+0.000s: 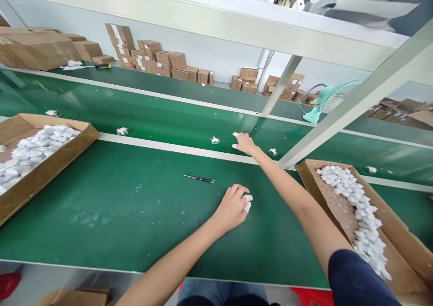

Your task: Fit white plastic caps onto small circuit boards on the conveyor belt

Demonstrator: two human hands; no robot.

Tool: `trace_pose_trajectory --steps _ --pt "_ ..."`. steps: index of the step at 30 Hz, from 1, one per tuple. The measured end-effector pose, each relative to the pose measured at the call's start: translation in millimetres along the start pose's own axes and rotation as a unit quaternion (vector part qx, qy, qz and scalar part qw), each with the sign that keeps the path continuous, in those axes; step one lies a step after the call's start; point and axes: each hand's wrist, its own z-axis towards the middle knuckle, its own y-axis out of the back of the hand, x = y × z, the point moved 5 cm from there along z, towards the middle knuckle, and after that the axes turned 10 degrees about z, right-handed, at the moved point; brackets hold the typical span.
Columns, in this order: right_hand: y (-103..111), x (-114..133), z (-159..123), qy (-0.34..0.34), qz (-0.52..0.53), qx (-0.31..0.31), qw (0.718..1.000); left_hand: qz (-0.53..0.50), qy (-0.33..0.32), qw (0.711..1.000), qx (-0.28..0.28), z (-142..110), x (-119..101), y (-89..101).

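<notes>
My right hand (244, 143) reaches over the green belt, its thumb and index finger apart and nothing visible between them. White finger cots cover those two fingertips. To its left on the belt lies a small circuit board (214, 140) with white and yellow parts; another small board (272, 152) lies to the right, beyond the wrist. My left hand (233, 209) rests on the green table (142, 216) with loosely bent fingers and white cots on thumb and index finger. No object shows in it. Black tweezers (199, 179) lie on the table, up and left of that hand.
Cardboard trays of white wrapped pieces stand at left (61, 162) and right (389, 207). A metal post (345, 103) slants down at the right by a mint fan (333, 99). More small boards (122, 130) sit along the belt. Cardboard boxes (152, 62) are stacked behind.
</notes>
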Motion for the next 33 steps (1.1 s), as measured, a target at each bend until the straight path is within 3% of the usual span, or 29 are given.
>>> trace_pose_trajectory --steps 3,5,10,12,15,21,25,27,29,33 --pt "-12 43 19 0.104 0.019 0.01 0.994 0.009 -0.004 1.0 0.005 -1 0 2.1" --pt "-21 62 28 0.136 0.027 0.024 0.99 0.014 0.0 1.0 0.009 -1 2 3.0" --pt "-19 65 23 0.09 0.04 -0.023 0.995 0.023 0.015 1.0 0.01 1 7 2.8" --pt "-12 58 2 0.075 0.048 -0.039 0.995 0.025 0.017 1.0 0.005 1 7 2.4" --pt "-7 48 -52 0.072 0.06 -0.028 0.995 0.021 0.025 0.999 -0.011 2 7 2.9" --pt "-30 29 -171 0.038 0.05 0.06 0.996 -0.009 0.003 0.999 -0.035 5 1 3.3" --pt "-23 19 -210 0.034 0.048 0.044 0.997 -0.024 -0.049 0.998 -0.034 6 -14 -0.4" --pt "-4 -1 -220 0.015 0.062 0.016 0.998 -0.021 -0.054 0.998 -0.037 7 -16 -1.7" --pt "24 -41 -230 -0.036 0.06 -0.041 0.997 -0.001 -0.033 0.999 -0.026 8 -11 -4.2" --pt "63 -168 -264 -0.157 -0.055 -0.147 0.975 0.058 0.044 0.997 0.011 9 9 -12.8"
